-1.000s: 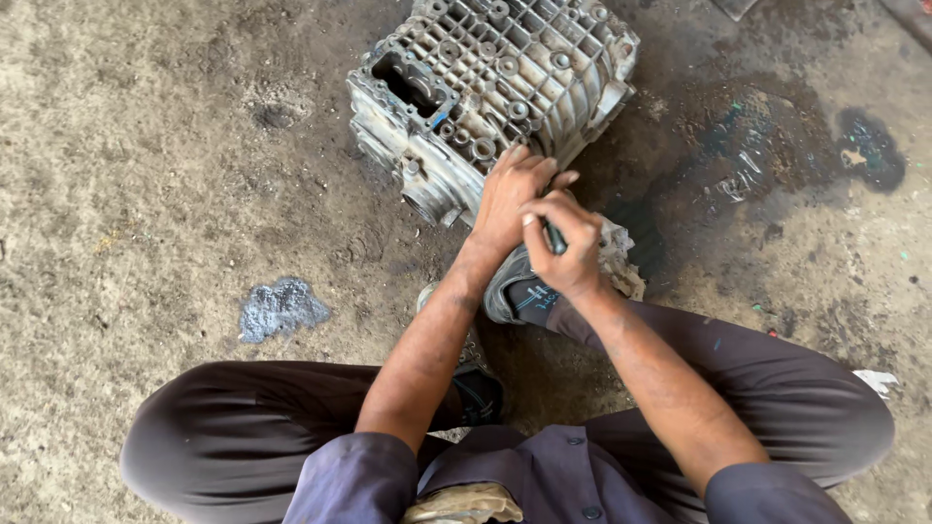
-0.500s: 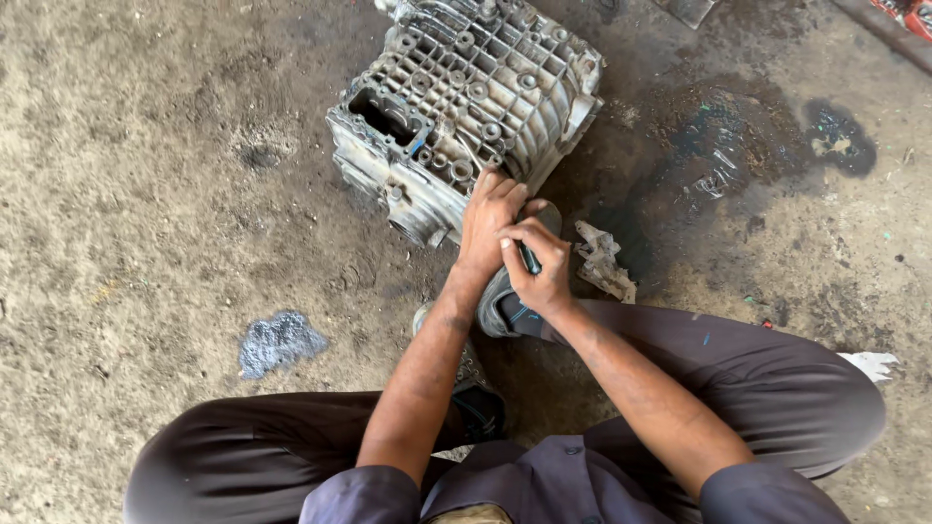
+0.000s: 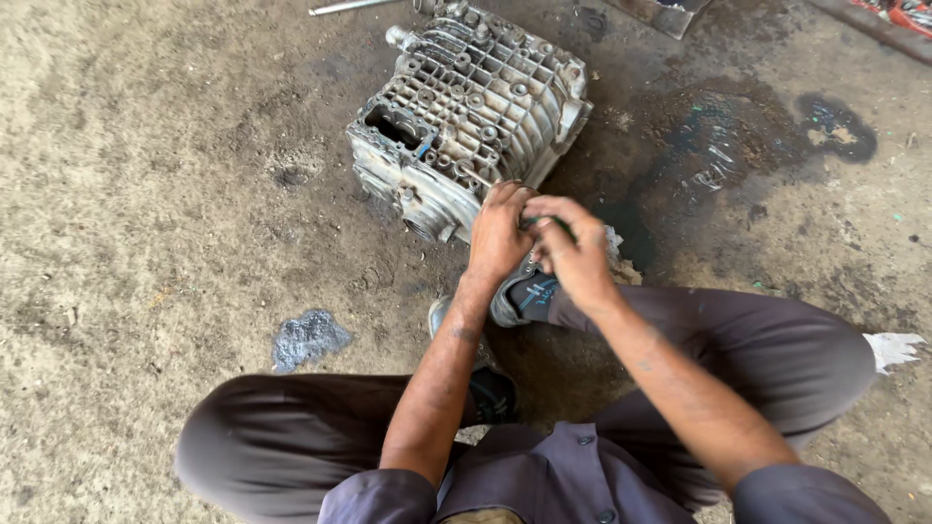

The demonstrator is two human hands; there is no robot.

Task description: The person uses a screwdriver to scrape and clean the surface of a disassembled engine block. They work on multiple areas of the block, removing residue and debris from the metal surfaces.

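Your metal housing (image 3: 476, 116) is dull silver-grey with a ribbed grid pattern. Your trousers (image 3: 777, 349) are dark grey-brown, your shoe (image 3: 524, 296) grey with dark stripes.

The metal casing (image 3: 471, 116) sits on the concrete floor (image 3: 146, 194), in front of the squatting person. Both hands meet at the casing's near edge: the left hand (image 3: 498, 233) rests against that edge, and the right hand (image 3: 575, 250) is just to the right of it, touching the left. Directly below the hands, nearer the person than the casing, is a shoe (image 3: 519, 296). A crumpled scrap (image 3: 307, 338) lies on the floor to the near left of the casing, well apart from it. An oil stain (image 3: 718, 155) spreads to the casing's right. A metal rod (image 3: 348, 8) lies beyond the casing, at its far left.
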